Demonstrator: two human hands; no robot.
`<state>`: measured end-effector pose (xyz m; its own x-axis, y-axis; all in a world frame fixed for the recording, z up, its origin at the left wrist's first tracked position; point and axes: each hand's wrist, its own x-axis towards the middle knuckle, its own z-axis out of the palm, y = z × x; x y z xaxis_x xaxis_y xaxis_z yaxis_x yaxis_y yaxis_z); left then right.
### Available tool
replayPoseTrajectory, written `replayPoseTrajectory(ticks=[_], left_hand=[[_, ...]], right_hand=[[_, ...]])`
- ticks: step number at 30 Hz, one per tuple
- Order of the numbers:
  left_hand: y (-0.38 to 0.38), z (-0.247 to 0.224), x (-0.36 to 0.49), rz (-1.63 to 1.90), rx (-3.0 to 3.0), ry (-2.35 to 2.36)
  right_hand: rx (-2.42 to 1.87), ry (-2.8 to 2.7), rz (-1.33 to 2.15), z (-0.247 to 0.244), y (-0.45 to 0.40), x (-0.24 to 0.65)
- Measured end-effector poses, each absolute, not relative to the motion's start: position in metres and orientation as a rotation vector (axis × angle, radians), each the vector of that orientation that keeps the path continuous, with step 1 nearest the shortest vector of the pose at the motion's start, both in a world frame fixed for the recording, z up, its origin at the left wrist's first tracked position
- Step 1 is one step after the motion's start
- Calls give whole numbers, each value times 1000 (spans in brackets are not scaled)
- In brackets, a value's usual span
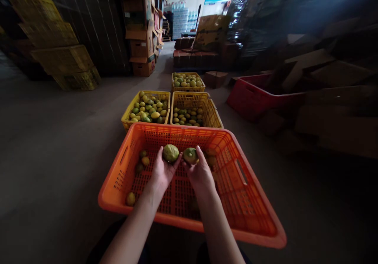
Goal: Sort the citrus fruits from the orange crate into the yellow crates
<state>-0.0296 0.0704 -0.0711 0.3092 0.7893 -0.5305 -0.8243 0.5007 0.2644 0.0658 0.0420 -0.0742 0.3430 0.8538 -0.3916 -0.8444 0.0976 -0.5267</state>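
Observation:
My left hand [163, 169] is closed around a wrinkled yellow-green lemon [170, 153]. Beside it, my right hand [201, 169] grips a smoother, greener lemon [190, 155] with one end turned toward me. Both hands are above the large orange plastic crate [118, 181], their fingertips close together. Inside the crate, a few loose fruits lie along the left side, among them a yellowish lemon [130, 198] near the front corner. More fruit at the right of the crate is partly hidden behind my right hand.
Beyond the orange crate stand a yellow crate full of lemons [125, 118], a part-filled yellow crate [214, 112] and another yellow crate [173, 84] farther back. A red bin [248, 98] with cardboard is at right. Stacked yellow crates [63, 59] and cardboard boxes [138, 48] rise at left.

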Motion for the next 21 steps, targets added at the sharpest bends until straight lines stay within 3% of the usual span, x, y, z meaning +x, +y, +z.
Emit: replayPoseTrajectory(ticks=[9, 21], left_hand=[[67, -67, -38, 964, 55, 446], [65, -56, -48, 879, 101, 523]], right_hand=[[-696, 5, 1397, -65, 38, 68], [-608, -49, 1594, -63, 36, 65]])
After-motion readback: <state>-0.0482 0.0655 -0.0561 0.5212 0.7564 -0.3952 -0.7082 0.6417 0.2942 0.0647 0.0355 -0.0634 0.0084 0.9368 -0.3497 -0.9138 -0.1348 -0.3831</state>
